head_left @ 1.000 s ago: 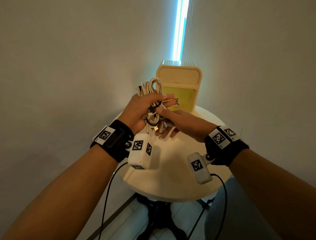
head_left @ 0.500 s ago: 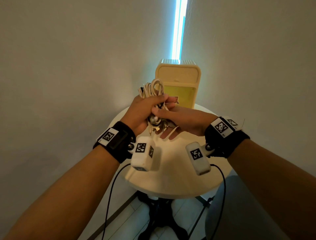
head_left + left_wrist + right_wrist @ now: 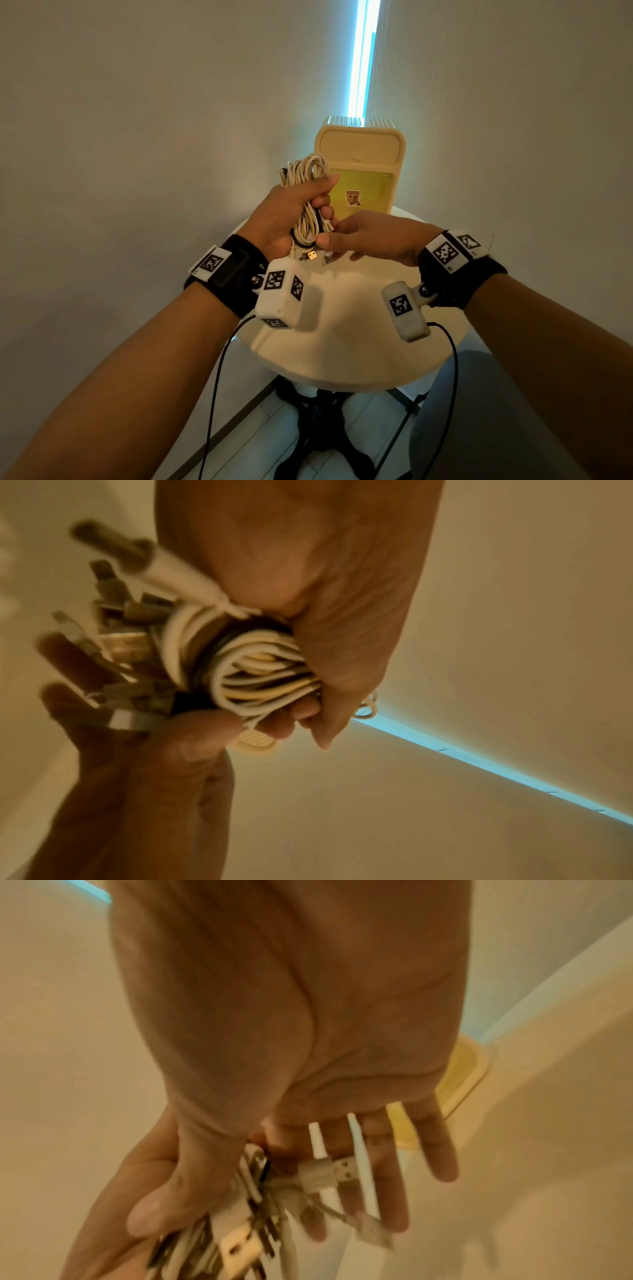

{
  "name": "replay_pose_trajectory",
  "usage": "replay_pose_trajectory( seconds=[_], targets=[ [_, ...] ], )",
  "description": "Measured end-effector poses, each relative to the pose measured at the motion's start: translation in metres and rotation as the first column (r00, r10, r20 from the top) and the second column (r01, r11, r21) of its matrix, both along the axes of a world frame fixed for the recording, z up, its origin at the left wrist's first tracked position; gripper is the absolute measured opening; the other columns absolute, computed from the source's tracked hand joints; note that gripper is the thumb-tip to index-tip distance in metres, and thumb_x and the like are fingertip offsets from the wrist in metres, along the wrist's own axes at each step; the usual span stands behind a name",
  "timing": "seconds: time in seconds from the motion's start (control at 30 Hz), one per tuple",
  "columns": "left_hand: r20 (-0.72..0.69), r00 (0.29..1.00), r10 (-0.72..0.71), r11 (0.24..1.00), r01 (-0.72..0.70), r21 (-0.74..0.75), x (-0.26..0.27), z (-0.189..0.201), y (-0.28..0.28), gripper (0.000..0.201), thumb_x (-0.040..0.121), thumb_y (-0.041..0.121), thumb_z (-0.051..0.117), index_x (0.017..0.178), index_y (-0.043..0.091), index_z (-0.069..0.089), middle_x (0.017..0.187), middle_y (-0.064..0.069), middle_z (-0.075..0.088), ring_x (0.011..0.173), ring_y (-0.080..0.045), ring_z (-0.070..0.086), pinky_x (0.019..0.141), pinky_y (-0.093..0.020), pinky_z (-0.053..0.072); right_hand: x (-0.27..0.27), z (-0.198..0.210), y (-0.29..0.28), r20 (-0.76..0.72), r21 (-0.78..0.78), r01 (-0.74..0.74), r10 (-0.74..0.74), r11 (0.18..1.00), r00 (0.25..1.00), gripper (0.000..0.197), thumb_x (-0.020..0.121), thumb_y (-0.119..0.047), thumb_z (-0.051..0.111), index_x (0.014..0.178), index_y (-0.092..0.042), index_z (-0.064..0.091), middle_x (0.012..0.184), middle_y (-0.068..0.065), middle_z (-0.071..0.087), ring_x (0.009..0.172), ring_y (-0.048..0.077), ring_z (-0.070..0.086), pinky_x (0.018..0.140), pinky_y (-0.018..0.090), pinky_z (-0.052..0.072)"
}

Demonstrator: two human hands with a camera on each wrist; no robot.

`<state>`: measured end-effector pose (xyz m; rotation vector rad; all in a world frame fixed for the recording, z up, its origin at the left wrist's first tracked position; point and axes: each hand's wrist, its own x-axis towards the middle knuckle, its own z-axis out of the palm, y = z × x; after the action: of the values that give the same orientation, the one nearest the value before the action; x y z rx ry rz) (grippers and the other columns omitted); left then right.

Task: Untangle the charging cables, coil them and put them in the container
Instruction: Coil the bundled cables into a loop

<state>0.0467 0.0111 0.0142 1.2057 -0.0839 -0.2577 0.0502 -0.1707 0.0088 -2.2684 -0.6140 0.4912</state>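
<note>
Pale walls meet in a corner behind a round cream table (image 3: 342, 349), with one strip of blue light (image 3: 363, 58) running up the seam.

One bundle of charging cables (image 3: 306, 212) is held above the table in the left hand (image 3: 284, 216), whose fingers and thumb curl tightly round its middle. Most strands are white or cream, at least one is black; an exact count of cables cannot be made, since they overlap. Loops fan out above the fist, and several plug ends (image 3: 310, 255) hang below it, blurred in the wrist views. The left palm faces right, wrist upright, forearm reaching forward from the lower left.

The right hand (image 3: 373, 236) comes in from the right, palm down. Its thumb and forefinger close on the dangling ends just under the left fist, while the remaining three fingers (image 3: 441, 1153) stretch out straight and spread, with two white plug leads lying across them.

Both wrists carry one black band each with printed square markers, and one white camera block (image 3: 279, 298) hangs under each.

One cream container (image 3: 363, 147) stands upright at the table's far edge, just beyond the hands, its yellow lower front (image 3: 363, 195) bearing a small sticker.

Dark table legs (image 3: 318, 428) show over a tiled floor.
</note>
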Motion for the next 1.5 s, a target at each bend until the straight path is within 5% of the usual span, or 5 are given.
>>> replay_pose_trajectory(
  seconds=[0.4,0.53,0.8,1.2,1.5],
  targets=[
    [0.049,0.997,-0.06,0.98,0.05,0.191,-0.015,-0.011,-0.036,0.026,0.094,-0.008,0.065,0.08,0.013,0.062,0.058,-0.001,0.051,0.048,-0.011,0.05,0.049,-0.024,0.047,0.021,0.04,0.029,-0.334,0.732,0.327,-0.103,0.598,0.937,0.067,0.1,-0.058,0.059,0.118,0.006,0.071,0.115,0.026,0.075,0.108,0.042,0.074,0.101,0.052,0.058],
    [0.045,0.989,-0.139,0.974,0.128,0.189,-0.017,-0.009,-0.032,0.036,0.084,-0.008,0.072,0.117,0.003,0.066,0.097,-0.024,0.062,0.079,-0.032,0.061,0.067,-0.036,0.056,0.018,0.042,0.028,-0.377,0.759,0.349,-0.066,0.55,0.924,0.06,0.101,-0.05,0.06,0.098,0.007,0.074,0.089,0.027,0.075,0.082,0.04,0.072,0.085,0.045,0.061],
    [-0.037,0.981,-0.189,0.975,0.192,0.11,-0.026,-0.015,-0.036,0.041,0.085,-0.003,0.076,0.124,0.003,0.065,0.116,-0.026,0.062,0.088,-0.033,0.065,0.076,-0.041,0.06,0.013,0.048,0.028,-0.406,0.733,0.301,0.038,0.61,0.913,0.05,0.099,-0.045,0.063,0.088,0.003,0.072,0.069,0.017,0.068,0.065,0.033,0.063,0.074,0.04,0.057],
    [0.013,1.0,-0.023,0.911,0.015,0.413,-0.03,-0.015,-0.049,0.026,0.088,-0.01,0.069,0.095,0.01,0.056,0.079,-0.016,0.06,0.071,-0.028,0.058,0.079,-0.046,0.047,0.021,0.034,0.054,-0.134,0.698,0.502,-0.596,0.51,0.792,0.051,0.1,-0.029,0.066,0.057,-0.009,0.047,0.042,0.002,0.035,0.031,0.02,0.032,0.043,0.031,0.046],
    [0.014,0.999,-0.034,0.957,0.029,0.288,-0.024,-0.003,-0.043,0.025,0.091,-0.01,0.069,0.083,0.013,0.061,0.059,-0.001,0.055,0.048,-0.011,0.052,0.047,-0.023,0.049,0.013,0.056,0.046,-0.127,0.695,0.362,-0.389,0.622,0.912,0.057,0.1,-0.054,0.062,0.077,-0.002,0.067,0.055,0.015,0.06,0.056,0.034,0.068,0.062,0.04,0.058]
  ],
)
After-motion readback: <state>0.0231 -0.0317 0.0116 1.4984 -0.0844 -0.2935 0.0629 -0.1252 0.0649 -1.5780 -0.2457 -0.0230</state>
